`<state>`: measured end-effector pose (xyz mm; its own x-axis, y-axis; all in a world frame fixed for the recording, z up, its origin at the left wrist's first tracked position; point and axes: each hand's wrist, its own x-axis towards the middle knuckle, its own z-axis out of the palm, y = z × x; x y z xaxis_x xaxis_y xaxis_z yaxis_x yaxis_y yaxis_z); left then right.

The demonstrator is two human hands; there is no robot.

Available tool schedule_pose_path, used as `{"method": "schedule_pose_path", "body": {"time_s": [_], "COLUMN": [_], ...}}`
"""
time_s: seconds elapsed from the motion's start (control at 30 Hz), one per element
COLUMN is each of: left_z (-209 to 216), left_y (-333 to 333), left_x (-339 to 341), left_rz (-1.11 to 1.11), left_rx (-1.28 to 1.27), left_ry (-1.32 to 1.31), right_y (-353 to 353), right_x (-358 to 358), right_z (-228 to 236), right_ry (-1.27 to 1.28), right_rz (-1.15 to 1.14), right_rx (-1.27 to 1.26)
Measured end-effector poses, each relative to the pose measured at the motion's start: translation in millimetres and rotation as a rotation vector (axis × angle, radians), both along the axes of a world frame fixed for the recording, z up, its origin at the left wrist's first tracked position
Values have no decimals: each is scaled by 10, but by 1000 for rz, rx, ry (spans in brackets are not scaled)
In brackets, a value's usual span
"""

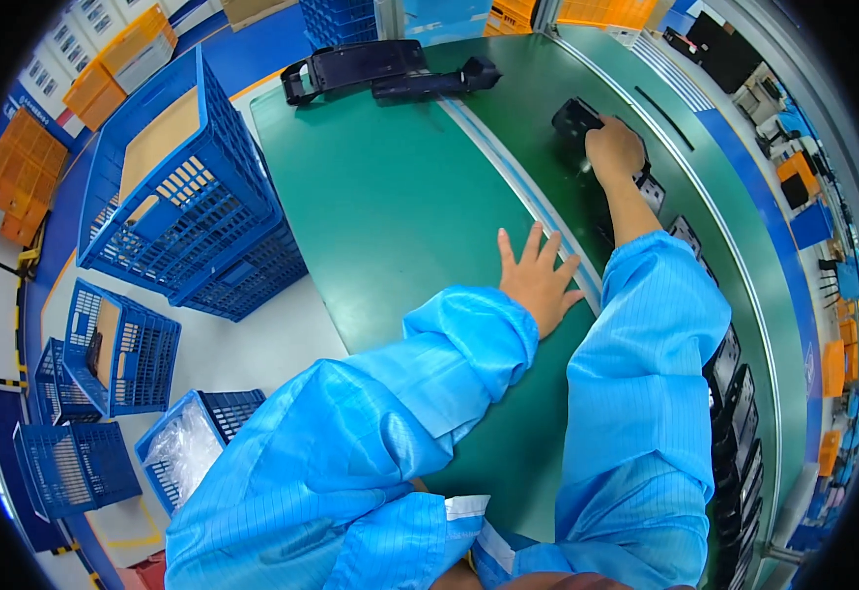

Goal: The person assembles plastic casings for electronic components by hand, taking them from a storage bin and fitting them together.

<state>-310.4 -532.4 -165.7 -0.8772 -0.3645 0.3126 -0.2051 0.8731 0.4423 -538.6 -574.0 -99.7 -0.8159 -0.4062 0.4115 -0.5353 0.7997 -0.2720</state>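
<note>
My left hand (540,283) lies with its fingers spread beside the pale strip (523,182) that runs along the green tabletop (380,216). Nothing is in it. Farther out and to the right, my right hand (614,149) is closed on a black plastic part (575,118); its fingertips are partly hidden. Close by that hand, another black part with a light-coloured face (652,191) shows beside my wrist. A long row of similar black parts (744,413) runs down the right side of the table, partly behind my right sleeve.
Two larger black pieces (366,69) lie at the table's far left edge. Stacked blue crates (194,197) stand close to the left, with more crates (120,349) on the floor. A metal rail (705,187) borders the row on the right.
</note>
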Motion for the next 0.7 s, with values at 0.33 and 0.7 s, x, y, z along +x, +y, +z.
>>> {"method": "schedule_pose_path", "body": {"time_s": [0.33, 0.7], "left_z": [-42, 27], "left_y": [9, -17], "left_x": [-24, 3], "left_rz": [11, -17], "left_rx": [3, 22], "left_ry": [-50, -63], "right_y": [-196, 638], "right_x": [-105, 620], "right_z": [-26, -119], "right_ry": [-560, -218], "right_rz": [-17, 610], "right_rx": [-79, -210]}}
